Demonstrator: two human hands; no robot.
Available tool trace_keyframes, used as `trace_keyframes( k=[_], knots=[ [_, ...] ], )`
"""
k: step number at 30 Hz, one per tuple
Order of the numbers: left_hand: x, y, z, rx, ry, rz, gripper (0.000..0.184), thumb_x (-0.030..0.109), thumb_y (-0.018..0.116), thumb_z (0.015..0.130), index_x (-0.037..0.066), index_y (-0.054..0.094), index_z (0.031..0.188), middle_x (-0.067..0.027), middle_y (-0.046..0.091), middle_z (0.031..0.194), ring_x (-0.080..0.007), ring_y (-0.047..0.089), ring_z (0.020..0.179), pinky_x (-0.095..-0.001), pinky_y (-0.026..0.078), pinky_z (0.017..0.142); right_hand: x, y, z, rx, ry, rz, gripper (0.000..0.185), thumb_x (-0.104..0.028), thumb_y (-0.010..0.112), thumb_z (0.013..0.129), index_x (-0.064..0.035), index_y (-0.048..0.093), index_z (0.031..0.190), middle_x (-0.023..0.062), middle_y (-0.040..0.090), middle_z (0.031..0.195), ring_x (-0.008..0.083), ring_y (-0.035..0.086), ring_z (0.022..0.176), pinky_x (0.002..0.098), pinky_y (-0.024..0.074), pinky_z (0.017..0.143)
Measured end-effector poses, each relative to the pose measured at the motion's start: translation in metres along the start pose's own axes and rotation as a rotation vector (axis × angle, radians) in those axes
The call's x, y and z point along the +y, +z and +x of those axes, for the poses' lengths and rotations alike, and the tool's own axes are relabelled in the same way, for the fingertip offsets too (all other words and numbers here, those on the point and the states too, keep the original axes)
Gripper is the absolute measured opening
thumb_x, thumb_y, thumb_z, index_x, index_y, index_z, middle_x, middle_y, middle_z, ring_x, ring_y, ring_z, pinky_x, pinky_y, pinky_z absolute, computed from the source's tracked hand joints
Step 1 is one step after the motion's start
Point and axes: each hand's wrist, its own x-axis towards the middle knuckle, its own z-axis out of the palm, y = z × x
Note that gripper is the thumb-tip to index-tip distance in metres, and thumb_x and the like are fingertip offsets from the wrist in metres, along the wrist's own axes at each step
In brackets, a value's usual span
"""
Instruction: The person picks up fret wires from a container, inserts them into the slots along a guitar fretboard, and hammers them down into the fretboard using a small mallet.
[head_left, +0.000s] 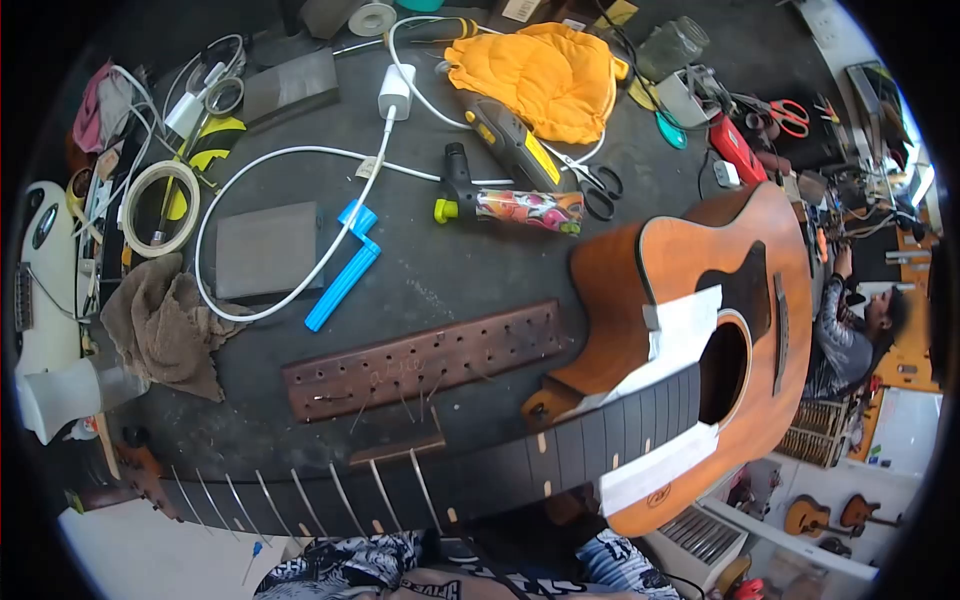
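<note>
Fretting an acoustic neck by the look of it, both hands out of sight

So the acoustic guitar [690, 262] lies face up at the near side of the surface [450, 280]. Neither the left hand nor the right hand shows, so I can't tell if the grip is wide, narrow or holding anything. What looks like a forearm [405, 580] pokes in at the bottom, so I'm placing things as if the grip were there.

Just beyond it runs the fingerboard [500, 472]. Frets [425, 490] stand across it straight ahead and to the grip's left, ends seemingly poking past the edges. To the grip's right I only make out thin slot lines and pale inlays [548, 488], no metal. White sheets [660, 468] cover the top either side of the fingerboard's end, probably guarding the finish.

My read: fret setting, partly done. Past the neck from the grip sits a drilled wooden block [425, 360] with bits of wire [404, 398] in it, likely frets kept in order. Farther out lies what looks like a short hammer [525, 208] with a floral handle.

Carrying on would call for taking the right wire from that block, squaring it over its slot, and reaching past the block for the hammer if they're being tapped in. I'd want firm support under the neck; can't see what's there.
</note>
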Motion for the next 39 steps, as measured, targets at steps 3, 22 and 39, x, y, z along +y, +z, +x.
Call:
trace_keyframes(
  k=[3,22,39],
  knots=[
    [-0.009,-0.026,0.008,0.141,-0.049,0.014,0.036,0.028,0.044,0.098,0.004,0.067,0.112,-0.0216,0.065,0.117,-0.039,0.063,0.106,-0.0469,0.047,0.094,-0.001,-0.009,0.042,-0.026,-0.009,0.103,0.039,-0.022,0.056,0.089,-0.0024,0.06,0.122,0.0245,0.06,0.118,0.0401,0.057,0.113,0.0496,0.046,0.097],
    [0.02,-0.139,-0.139,1.341,-0.053,-0.112,0.031,0.031,0.052,0.099,0.006,0.069,0.102,-0.016,0.07,0.093,-0.0316,0.067,0.088,-0.0426,0.051,0.078,-0.06,-0.177,0.059,0.225,-0.471,0.076,0.024,-0.012,0.069,0.082,-0.0015,0.061,0.102,0.0203,0.062,0.104,0.0412,0.061,0.097,0.0448,0.0505,0.085],
    [0.192,-0.007,-0.353,1.879,0.669,0.114,0.011,0.005,0.072,0.083,0.0,0.073,0.093,-0.0124,0.071,0.084,-0.0252,0.067,0.078,-0.0339,0.05,0.074,-0.199,-0.284,-0.06,0.287,-0.741,1.178,0.025,0.004,0.072,0.084,-0.0035,0.048,0.086,0.0109,0.068,0.103,0.0092,0.063,0.086,0.0257,0.0524,0.075]
  ],
)
